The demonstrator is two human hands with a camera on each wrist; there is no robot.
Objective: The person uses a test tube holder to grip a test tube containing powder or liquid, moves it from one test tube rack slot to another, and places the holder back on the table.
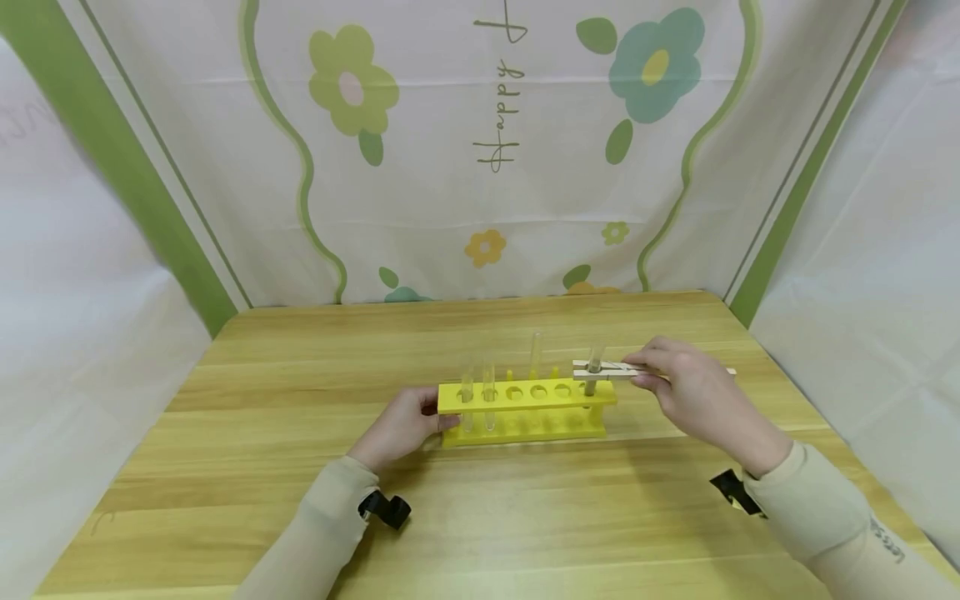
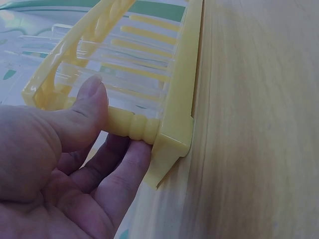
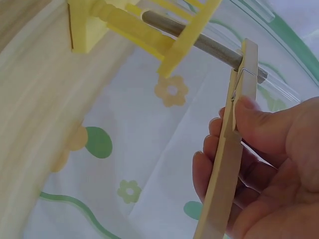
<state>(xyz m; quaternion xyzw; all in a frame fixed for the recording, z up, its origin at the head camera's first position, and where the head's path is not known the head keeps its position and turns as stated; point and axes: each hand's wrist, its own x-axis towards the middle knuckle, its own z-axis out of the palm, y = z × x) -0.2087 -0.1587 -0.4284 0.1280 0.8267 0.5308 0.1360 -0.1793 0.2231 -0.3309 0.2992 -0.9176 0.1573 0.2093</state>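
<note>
A yellow rack (image 1: 527,400) stands on the table (image 1: 525,500), smooth and shiny, with a row of round holes in its top board. At its 9 o'clock end, two see-through tubes (image 1: 490,375) stand upright in holes. At 12 o'clock, another clear tube (image 1: 536,354) sticks up by the yellow pegs (image 1: 510,375).

At the 3 o'clock end, a grey-filled tube (image 3: 219,52) goes down through a hole. The grey fills it from its round bottom to just above the wooden clip (image 3: 219,174), which bites it. The clip is long and flat, with a bendy metal wire.

The right hand (image 1: 693,392), at 3 o'clock, pinches the clip between thumb and bent fingers. The left hand (image 1: 405,421), at 9 o'clock, has thumb and fingers curled around the rack's bumpy end post (image 2: 122,122).
</note>
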